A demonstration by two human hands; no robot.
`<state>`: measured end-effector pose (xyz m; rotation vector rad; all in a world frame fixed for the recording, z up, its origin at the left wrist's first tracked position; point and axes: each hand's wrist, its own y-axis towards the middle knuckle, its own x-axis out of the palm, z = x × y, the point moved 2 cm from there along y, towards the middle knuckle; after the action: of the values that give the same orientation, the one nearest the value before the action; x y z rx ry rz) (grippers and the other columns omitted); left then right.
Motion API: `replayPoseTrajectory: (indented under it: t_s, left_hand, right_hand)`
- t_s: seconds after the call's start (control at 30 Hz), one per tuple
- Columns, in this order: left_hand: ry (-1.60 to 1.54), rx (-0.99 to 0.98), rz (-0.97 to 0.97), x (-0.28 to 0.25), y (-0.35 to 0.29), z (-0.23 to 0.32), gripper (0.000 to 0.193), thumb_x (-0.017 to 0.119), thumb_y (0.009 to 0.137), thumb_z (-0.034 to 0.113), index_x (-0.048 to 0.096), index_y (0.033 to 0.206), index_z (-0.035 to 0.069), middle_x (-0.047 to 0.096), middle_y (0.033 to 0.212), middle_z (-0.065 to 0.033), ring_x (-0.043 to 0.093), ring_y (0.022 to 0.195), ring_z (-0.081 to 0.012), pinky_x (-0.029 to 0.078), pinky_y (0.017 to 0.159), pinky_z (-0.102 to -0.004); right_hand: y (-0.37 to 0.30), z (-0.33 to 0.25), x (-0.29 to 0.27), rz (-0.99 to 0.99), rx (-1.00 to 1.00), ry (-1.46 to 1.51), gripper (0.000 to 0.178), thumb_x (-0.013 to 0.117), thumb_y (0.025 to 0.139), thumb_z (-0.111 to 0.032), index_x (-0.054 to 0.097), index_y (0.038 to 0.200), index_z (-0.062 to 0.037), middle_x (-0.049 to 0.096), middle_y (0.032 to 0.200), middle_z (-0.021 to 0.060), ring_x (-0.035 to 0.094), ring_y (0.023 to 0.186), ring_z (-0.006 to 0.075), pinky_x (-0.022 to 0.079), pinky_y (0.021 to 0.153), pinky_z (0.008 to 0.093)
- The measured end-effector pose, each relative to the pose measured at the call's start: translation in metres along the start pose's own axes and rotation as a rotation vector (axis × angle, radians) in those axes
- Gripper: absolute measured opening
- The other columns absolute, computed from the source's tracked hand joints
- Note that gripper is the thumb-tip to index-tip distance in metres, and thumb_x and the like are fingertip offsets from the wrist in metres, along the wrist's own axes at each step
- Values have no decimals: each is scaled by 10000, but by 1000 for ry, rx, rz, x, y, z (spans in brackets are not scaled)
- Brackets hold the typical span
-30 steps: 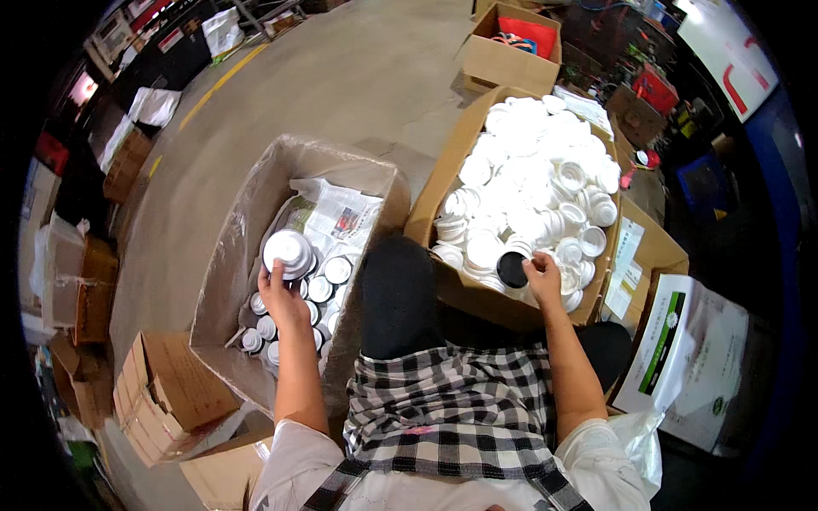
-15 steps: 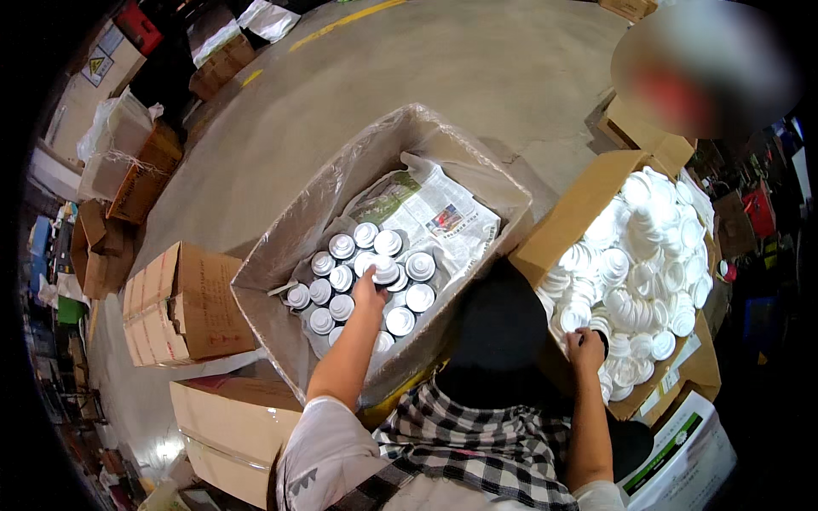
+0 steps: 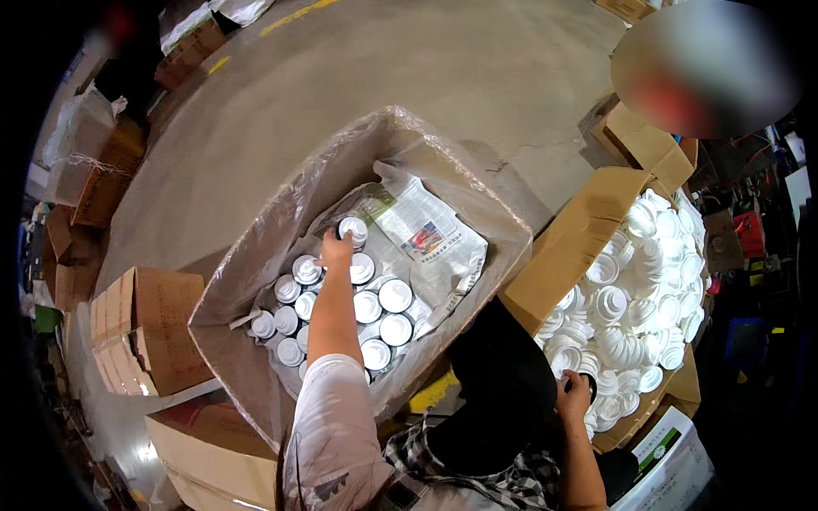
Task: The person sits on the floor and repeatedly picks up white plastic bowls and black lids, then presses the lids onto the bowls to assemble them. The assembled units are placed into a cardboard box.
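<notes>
My left hand (image 3: 337,249) reaches into a plastic-lined carton (image 3: 247,217) and is closed around a round container (image 3: 353,230) with a stepped white lid. Below it, several similar containers (image 3: 395,295) with white tops and dark sides stand grouped upright. A sheet of newspaper (image 3: 452,247) lines the carton floor beside them. At the near left edge of another carton (image 3: 579,234), full of loose white stepped lids (image 3: 630,311), my right hand (image 3: 574,399) is closed on a dark round container (image 3: 590,387). Fingers hide most of that one.
Two brown cardboard boxes (image 3: 162,332) stand left of the lined carton. A white printed package (image 3: 673,460) sits below the lid carton. Farther right there is another open box (image 3: 639,140). Concrete floor (image 3: 443,60) stretches beyond.
My left hand has moved to the far side of the grouped containers with the white-lidded one in its grip. My right hand stays by the lids. The whole view has shifted somewhat.
</notes>
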<state>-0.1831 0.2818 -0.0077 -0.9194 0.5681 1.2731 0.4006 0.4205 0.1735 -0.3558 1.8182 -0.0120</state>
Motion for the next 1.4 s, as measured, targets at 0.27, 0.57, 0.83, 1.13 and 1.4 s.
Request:
replayPoseTrajectory:
  t_s: [0.27, 0.57, 0.83, 1.13, 1.4]
  left_hand:
    - [550, 84, -105, -23, -21, 18, 465, 601, 799, 321, 494, 1242, 227, 458, 1307, -56, 352, 1245, -276, 146, 1005, -589]
    - [127, 508, 164, -6, -89, 9, 409, 656, 726, 302, 565, 1104, 177, 474, 1266, -91, 386, 1198, -305, 225, 962, -591]
    - [-484, 645, -92, -106, -248, 4, 286, 605, 823, 116, 552, 1070, -20, 558, 1114, -135, 511, 1053, -231, 371, 924, -324]
    - [-1101, 580, -545, -210, -413, 59, 136, 520, 872, 52, 549, 994, -2, 599, 992, -98, 549, 915, -149, 419, 842, -266]
    - [-1168, -177, -1759, -176, -550, 87, 547, 336, 900, 528, 389, 1262, 121, 472, 1225, -124, 522, 1041, -257, 442, 859, -429]
  right_hand:
    - [-3, 3, 1, -5, -44, 2, 230, 686, 719, -209, 646, 916, -97, 510, 778, 118, 539, 711, 294, 431, 623, 376]
    - [4, 22, 4, -83, -153, -73, 214, 644, 748, -212, 638, 947, -134, 560, 803, 145, 572, 731, 325, 454, 638, 405]
    - [27, -2, -7, -316, -23, -171, 500, 705, 657, -488, 628, 972, -108, 646, 905, 120, 604, 852, 306, 468, 725, 395]
    - [-5, 41, -40, 169, -342, 344, 248, 679, 718, -197, 606, 915, -66, 596, 806, 129, 572, 688, 284, 456, 630, 354]
    - [-156, -35, -172, 112, -639, 804, 231, 637, 713, -33, 604, 941, -58, 537, 837, 116, 550, 718, 243, 446, 663, 311]
